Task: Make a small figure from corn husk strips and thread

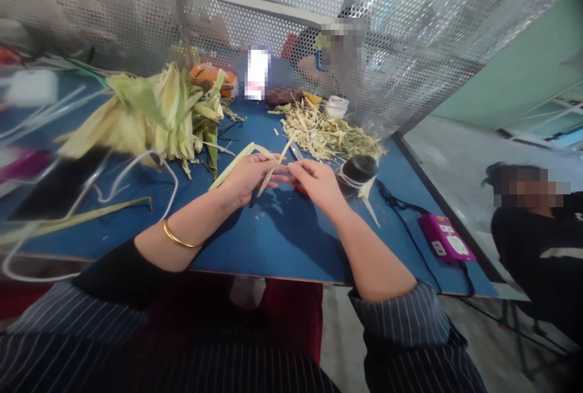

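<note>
My left hand (252,179) holds pale husk strips (267,180) between its fingers, over the middle of the blue table (291,241). Touching the same strips at a crossing, my right hand (316,183) has its thumb and forefinger pinched together. A longer green-white husk piece (231,166) lies along the back of my left hand. Scissors (296,151) rest behind my right hand, which hides part of their red handle. Just right of that hand stands a black spool-like object (358,169) with pale thread or strips around its base.
A large heap of corn husks (159,110) lies at the back left, and a pile of shredded husk (328,132) at the back right. White cable (175,189) loops at left. A purple box (446,237) with black cords sits right. A seated person (532,229) is beyond.
</note>
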Tool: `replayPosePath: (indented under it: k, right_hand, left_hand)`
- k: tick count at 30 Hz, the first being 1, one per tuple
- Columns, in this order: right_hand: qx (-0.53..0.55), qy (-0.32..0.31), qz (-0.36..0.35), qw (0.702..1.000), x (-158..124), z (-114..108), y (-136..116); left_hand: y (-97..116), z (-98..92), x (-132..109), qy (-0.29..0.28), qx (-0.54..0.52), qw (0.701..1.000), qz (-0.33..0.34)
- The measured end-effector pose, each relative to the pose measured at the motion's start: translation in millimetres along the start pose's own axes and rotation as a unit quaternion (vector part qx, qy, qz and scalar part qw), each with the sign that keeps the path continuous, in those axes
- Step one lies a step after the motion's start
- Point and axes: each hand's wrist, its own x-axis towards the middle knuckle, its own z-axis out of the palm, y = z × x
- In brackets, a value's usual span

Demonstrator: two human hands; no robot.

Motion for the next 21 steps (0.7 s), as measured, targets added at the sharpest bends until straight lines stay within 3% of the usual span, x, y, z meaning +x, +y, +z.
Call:
replayPosePath:
  k: [4, 7, 10, 16, 18, 21]
  right_hand:
    - [-0.168, 0.054, -0.064, 0.982, -6.1, 4.2, -3.0]
    - [-0.22, 0.053, -0.09, 0.97, -6.0, 5.9, -2.0]
    - [-0.231, 0.062, -0.094, 0.966, -2.4, 5.4, 1.3]
    - [-0.186, 0.213, -0.164, 0.945, -1.8, -0.8, 0.2]
    - [-0.172, 0.213, -0.175, 0.946, -5.0, -0.8, -3.1]
    - [-0.152, 0.154, -0.176, 0.96, -9.6, 4.7, -6.9]
  left_hand:
    - [-3.3, -0.4, 2.0, 0.027, 0.028, 0.999, 0.011]
    - [-5.2, 0.2, 3.5, 0.05, 0.044, 0.997, 0.026]
    - [-5.4, -1.0, 5.1, 0.044, 0.021, 0.999, 0.021]
    - [-0.8, -3.1, 3.5, -0.014, -0.079, 0.997, 0.0]
    - [0.8, -2.4, 2.1, -0.033, -0.101, 0.994, 0.003]
    - [1.3, 0.1, -0.2, -0.052, -0.119, 0.991, 0.023]
